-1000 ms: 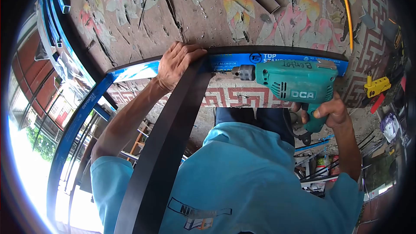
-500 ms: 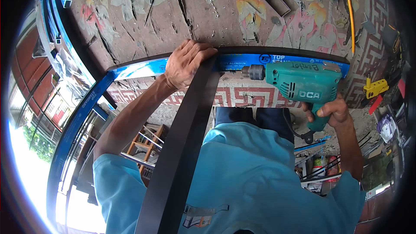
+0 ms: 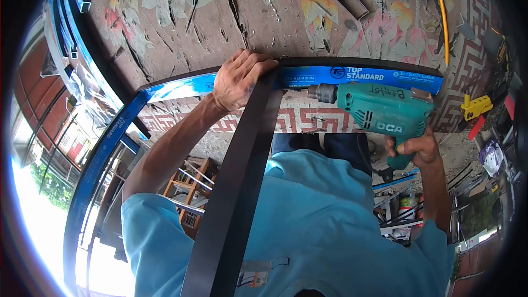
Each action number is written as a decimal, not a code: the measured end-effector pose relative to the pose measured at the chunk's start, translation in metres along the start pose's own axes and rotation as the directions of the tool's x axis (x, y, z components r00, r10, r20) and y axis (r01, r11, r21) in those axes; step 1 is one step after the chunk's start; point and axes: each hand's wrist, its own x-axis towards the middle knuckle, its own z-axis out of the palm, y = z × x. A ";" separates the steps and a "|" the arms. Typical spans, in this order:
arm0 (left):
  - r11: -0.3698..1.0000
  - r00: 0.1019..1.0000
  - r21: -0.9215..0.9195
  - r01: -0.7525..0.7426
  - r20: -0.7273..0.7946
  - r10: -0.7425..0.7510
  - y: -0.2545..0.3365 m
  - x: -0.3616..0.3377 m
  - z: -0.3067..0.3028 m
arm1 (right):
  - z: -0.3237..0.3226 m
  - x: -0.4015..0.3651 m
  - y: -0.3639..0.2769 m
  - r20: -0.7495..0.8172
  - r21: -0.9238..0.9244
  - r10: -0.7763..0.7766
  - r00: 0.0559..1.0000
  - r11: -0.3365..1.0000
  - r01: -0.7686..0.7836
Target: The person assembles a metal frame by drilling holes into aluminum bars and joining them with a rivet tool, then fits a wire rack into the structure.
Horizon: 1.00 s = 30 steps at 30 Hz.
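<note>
My left hand (image 3: pixel 239 78) wraps over the spot where a long dark aluminum bar (image 3: pixel 234 198) meets a frame rail covered in blue film (image 3: pixel 366 75). The bar runs from there down past my chest. In my right hand (image 3: pixel 416 148) is a green power drill (image 3: pixel 388 107), gripped by its handle. Its chuck (image 3: pixel 323 93) points left toward the bar, just below the rail. A thin bit reaches out from the chuck toward the bar's side. At the left, a second blue-filmed rail (image 3: pixel 99 157) meets the first at a corner.
The worn, flowered tabletop (image 3: pixel 181 38) bears a short rectangular tube piece (image 3: pixel 351 3), an orange stick (image 3: pixel 444 30) and scattered shavings. A yellow tool (image 3: pixel 476 108) lies at the right. More blue-filmed profiles (image 3: pixel 80 0) are at the upper left; a wooden ladder (image 3: pixel 187 187) stands below.
The drill has shifted slightly down from the rail, its body tilting, so more of the printed lettering shows. My left hand keeps its hold at the joint.
</note>
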 end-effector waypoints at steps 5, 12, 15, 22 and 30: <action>1.000 1.000 -0.005 0.014 0.019 -0.014 -0.001 -0.001 0.000 | 0.011 -0.002 -0.005 -0.049 0.018 0.016 0.999 1.000 -0.015; 0.999 0.999 -0.036 0.008 0.034 -0.007 0.002 0.003 -0.004 | 0.006 -0.003 -0.004 -0.019 0.022 0.040 0.999 0.999 -0.040; 0.999 1.000 -0.043 0.012 0.030 -0.010 0.002 0.003 -0.005 | 0.009 -0.001 -0.006 -0.023 0.007 0.045 0.999 0.999 -0.045; 0.999 1.000 -0.043 0.002 0.025 -0.001 0.000 0.002 -0.004 | 0.009 -0.004 -0.005 -0.029 -0.030 0.013 0.999 0.999 -0.014; 1.000 0.999 -0.021 -0.001 0.036 0.002 0.000 0.001 -0.003 | 0.012 -0.004 -0.005 -0.068 -0.115 -0.021 0.997 0.993 0.013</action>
